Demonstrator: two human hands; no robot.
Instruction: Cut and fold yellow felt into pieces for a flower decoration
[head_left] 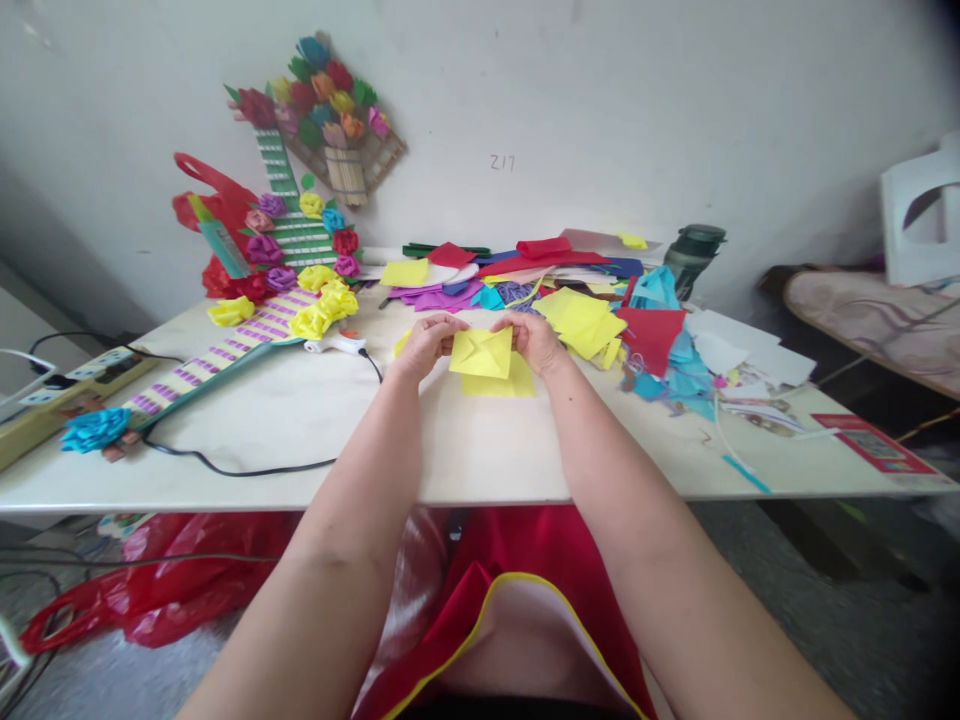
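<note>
Pinching a creased yellow paper (482, 355) by its upper corners, both hands (430, 345) (531, 342) nearly closed, yellow sheet (520, 380) beneath.

dark bottle (691, 266) near the wall (637, 110), power strip (75, 393) at left, red plastic bag (199, 580) below the table (487, 455)

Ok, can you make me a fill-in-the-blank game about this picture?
1. The left hand and the right hand hold a folded paper whose colour is ____.
2. In the picture, the dark bottle stands to the ____ of all the colourful flowers.
3. The plastic bag lower than the tabletop is coloured ____.

Missing words: yellow; right; red.
</note>
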